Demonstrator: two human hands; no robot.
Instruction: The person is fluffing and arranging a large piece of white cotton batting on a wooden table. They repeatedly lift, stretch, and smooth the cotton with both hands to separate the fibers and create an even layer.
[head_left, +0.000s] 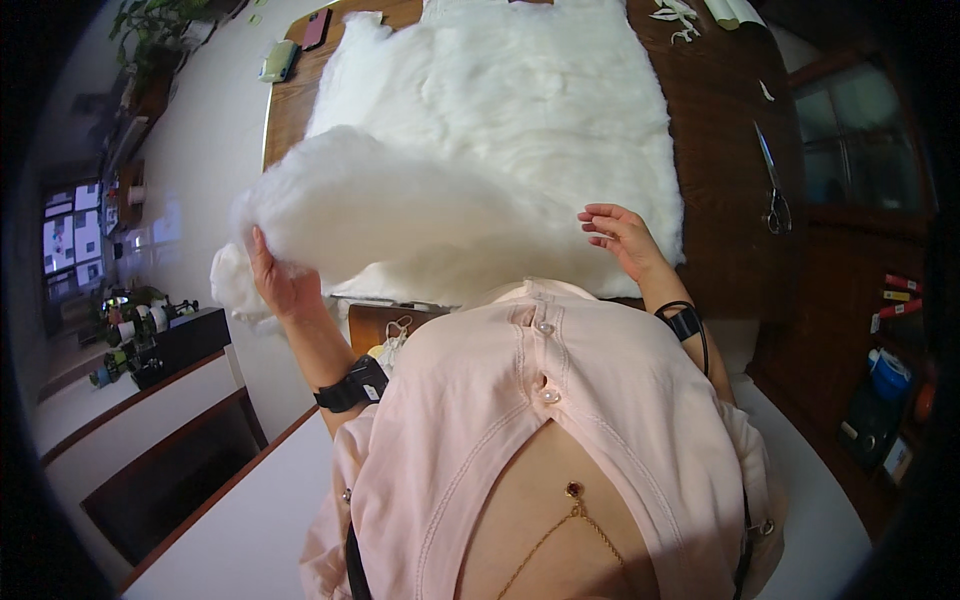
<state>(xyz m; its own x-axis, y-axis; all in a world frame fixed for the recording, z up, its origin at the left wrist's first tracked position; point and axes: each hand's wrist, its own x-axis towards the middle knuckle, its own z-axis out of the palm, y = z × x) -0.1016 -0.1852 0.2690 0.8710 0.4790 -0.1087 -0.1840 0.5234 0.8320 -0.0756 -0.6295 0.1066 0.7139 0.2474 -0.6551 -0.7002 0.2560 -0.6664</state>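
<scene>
A thick white sheet of fibre batting lies spread over the dark wooden table. Above its near left part, a loose, fluffy layer of batting is raised. My left hand grips the left edge of this raised layer, thumb up, with the fingers partly hidden. My right hand is over the near right part of the sheet, palm turned inward, its fingers apart and nothing held. A bunched lump of white batting hangs at the table's near left corner, beside my left hand.
Scissors lie on the table's right side, with white scraps and pale rolls farther back. A phone in a dark pink case and a pale green object are at the back left. A sewing machine stands left.
</scene>
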